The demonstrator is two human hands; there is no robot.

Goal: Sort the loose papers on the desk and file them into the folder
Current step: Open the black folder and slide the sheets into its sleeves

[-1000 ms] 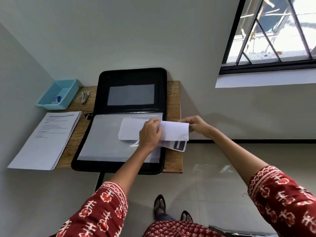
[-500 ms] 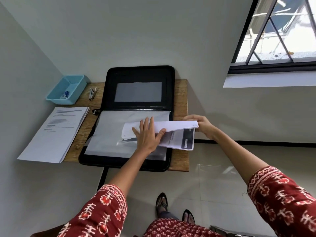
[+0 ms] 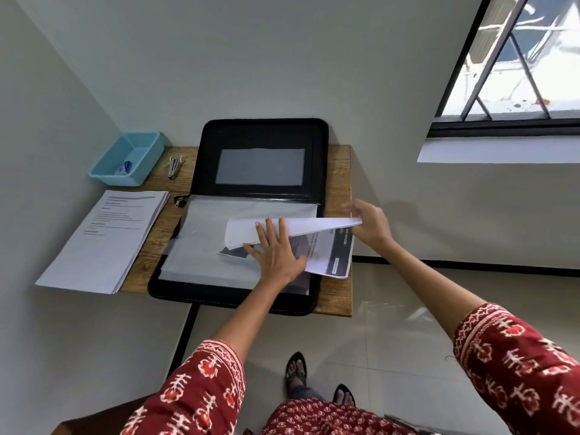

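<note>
Left hand (image 3: 276, 249) flat, fingers straight and spread, pressing folded sheet (image 3: 292, 229) down onto open black folder (image 3: 251, 215). Right hand (image 3: 370, 226) pinches sheet's right corner, lifting top flap — printed underside showing. Sheet lies over folder's clear sleeve, right edge overhanging wooden desk (image 3: 337, 171). Paper stack (image 3: 103, 240) at desk's left — blue tray (image 3: 127, 158) behind it.

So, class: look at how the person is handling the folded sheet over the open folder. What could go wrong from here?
1. The left hand lies flat with straight fingers on the folded sheet, so it might slide or crease.
2. The sheet's printed half overhangs the desk edge on the right; if the right hand lets go, it could slip toward the floor.
3. The paper stack overhangs the desk's left edge and may fall if nudged.
</note>
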